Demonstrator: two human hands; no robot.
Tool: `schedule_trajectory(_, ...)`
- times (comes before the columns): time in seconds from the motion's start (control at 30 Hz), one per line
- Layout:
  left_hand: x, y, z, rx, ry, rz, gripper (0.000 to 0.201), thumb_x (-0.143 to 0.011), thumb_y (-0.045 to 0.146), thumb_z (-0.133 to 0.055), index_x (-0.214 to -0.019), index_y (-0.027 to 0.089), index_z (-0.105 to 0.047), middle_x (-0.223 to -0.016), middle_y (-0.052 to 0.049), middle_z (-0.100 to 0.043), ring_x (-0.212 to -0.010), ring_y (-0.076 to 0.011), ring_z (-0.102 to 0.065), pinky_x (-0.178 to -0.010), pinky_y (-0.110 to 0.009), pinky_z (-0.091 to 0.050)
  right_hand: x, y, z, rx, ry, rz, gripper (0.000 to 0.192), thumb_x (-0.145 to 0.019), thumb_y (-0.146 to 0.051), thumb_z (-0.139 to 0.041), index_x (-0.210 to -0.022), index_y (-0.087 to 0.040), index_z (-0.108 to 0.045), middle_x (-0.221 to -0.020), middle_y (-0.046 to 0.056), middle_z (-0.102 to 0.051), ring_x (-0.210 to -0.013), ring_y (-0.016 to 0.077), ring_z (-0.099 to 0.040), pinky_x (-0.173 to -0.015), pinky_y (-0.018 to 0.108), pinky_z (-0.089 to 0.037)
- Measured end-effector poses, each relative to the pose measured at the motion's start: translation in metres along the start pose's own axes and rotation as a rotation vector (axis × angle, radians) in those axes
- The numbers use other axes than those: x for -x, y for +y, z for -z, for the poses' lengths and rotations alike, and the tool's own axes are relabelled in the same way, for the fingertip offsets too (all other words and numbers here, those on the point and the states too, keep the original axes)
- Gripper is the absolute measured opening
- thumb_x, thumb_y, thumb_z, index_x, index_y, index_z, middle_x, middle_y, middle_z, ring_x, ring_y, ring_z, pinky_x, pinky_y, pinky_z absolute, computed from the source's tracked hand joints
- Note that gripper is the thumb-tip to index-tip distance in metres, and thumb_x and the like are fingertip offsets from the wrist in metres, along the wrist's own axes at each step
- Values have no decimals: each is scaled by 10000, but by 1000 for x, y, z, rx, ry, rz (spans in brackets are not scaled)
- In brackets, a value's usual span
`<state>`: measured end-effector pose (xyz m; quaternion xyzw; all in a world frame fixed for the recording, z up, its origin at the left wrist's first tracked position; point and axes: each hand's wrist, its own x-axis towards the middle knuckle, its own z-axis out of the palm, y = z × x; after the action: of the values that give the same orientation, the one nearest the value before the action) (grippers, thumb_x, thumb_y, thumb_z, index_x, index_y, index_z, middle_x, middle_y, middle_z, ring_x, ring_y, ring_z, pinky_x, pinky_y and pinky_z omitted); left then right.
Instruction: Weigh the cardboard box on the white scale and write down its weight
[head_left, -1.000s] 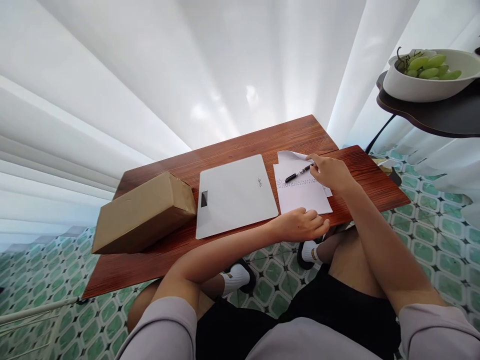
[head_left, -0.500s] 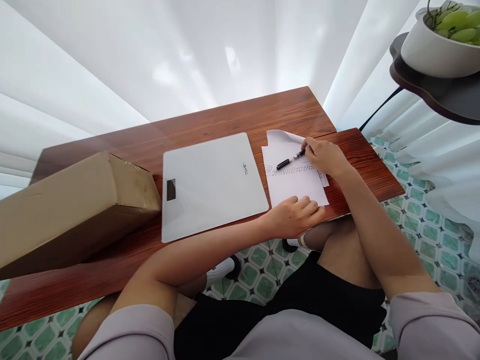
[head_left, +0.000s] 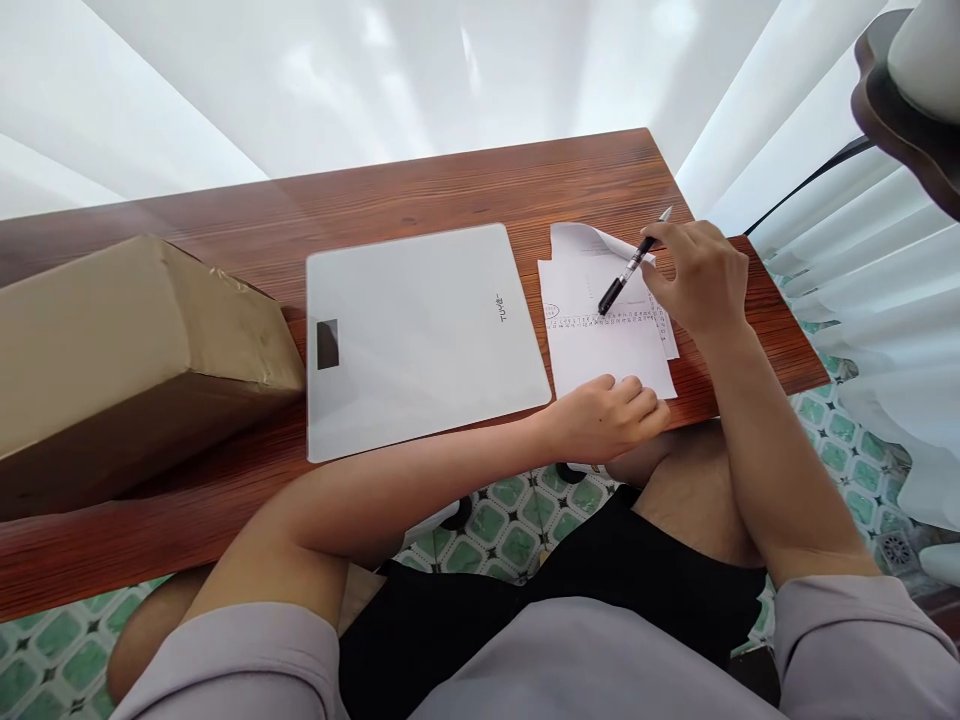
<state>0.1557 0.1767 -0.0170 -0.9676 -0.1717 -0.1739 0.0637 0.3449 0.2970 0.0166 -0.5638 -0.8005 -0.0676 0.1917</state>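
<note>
My right hand [head_left: 694,270] pinches a black pen [head_left: 630,268] between thumb and fingers above the papers. The pen slants, its pale pointed end up and away, its black end low over a written line. My left hand [head_left: 607,417] rests at the near edge of a white sheet of paper [head_left: 607,360], its fingers curled; whether they grip anything is hidden. The sheet carries a row of small handwriting and a circled note at its left. Other sheets lie beneath it, one with a curled far edge.
Left of the papers lies a flat white scale [head_left: 420,340] with a dark display window. A brown cardboard box [head_left: 135,350] stands at the left of the wooden table [head_left: 450,185]. A dark wavy-edged stand [head_left: 892,110] bears a white bowl [head_left: 930,60] at upper right.
My right hand has raised the pen and tilted it, so its far end now sticks up beyond the fingers. My left hand stays by the sheet. The view has shifted slightly.
</note>
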Motion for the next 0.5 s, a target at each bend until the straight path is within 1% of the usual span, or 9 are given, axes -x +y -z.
schedule_trajectory(0.07,0,0,0,-3,34,4,253,-978,91,-389,-1107,91,-607,-897,-85,-588,-770,-199,-513,-580,-326,-318,0,-6,0,41,78,-9,209,-1004,-295,-567,-1152,-200,-679,-1020,107,-694,-1016,301,-627,-698,365,-414)
schedule_trajectory(0.17,-1,1,0,-8,53,-1,239,-977,87,-397,-1084,89,-610,-881,-87,-585,-771,-201,-519,-582,-323,-311,4,-23,-3,-19,189,5,215,-992,-410,-589,-1020,-204,-645,-865,83,-670,-803,249,-643,-633,347,-419)
schedule_trajectory(0.23,-1,1,0,-7,68,-3,239,-974,80,-393,-1070,89,-612,-880,-89,-589,-765,-202,-522,-578,-327,-301,10,-40,-6,-161,260,55,256,-967,-473,-602,-955,-218,-592,-709,25,-616,-619,190,-588,-564,325,-401)
schedule_trajectory(0.27,-1,1,-1,-6,81,-1,239,-970,79,-392,-1059,89,-614,-878,-90,-592,-762,-203,-525,-574,-329,-293,13,-49,-8,-273,298,86,256,-960,-472,-596,-927,-220,-561,-669,-2,-591,-545,163,-551,-527,311,-390)
schedule_trajectory(0.3,-1,2,-1,-7,99,2,239,-970,80,-391,-1052,88,-615,-875,-90,-594,-760,-204,-528,-569,-332,-284,16,-57,-10,-401,293,115,221,-960,-433,-592,-919,-222,-540,-670,-15,-595,-530,148,-556,-515,297,-403)
schedule_trajectory(0.33,-1,2,-1,-12,119,6,238,-973,86,-391,-1047,87,-618,-871,-91,-596,-758,-204,-532,-564,-334,-276,19,-65,-11,-513,221,150,177,-966,-387,-586,-921,-224,-532,-690,-21,-616,-554,145,-583,-534,288,-436)
schedule_trajectory(0.4,-1,2,-1,-35,163,6,230,-982,94,-398,-1036,86,-622,-854,-87,-598,-746,-200,-538,-558,-333,-266,23,-77,-13,-706,59,156,100,-978,-322,-561,-980,-222,-550,-667,-37,-629,-564,141,-605,-573,284,-481)
schedule_trajectory(0.47,-2,3,-2,-74,224,-14,203,-989,97,-419,-982,94,-622,-812,-75,-588,-702,-187,-528,-549,-326,-256,24,-83,-15,-877,-91,114,102,-993,-312,-551,-974,-216,-580,-636,-38,-645,-543,137,-611,-561,275,-495)
schedule_trajectory(0.5,-2,3,-3,-95,260,-27,185,-988,97,-438,-936,102,-615,-779,-65,-574,-671,-177,-514,-542,-321,-246,25,-85,-17,-952,-138,79,135,-995,-324,-558,-927,-212,-588,-620,-33,-650,-518,134,-606,-535,268,-491)
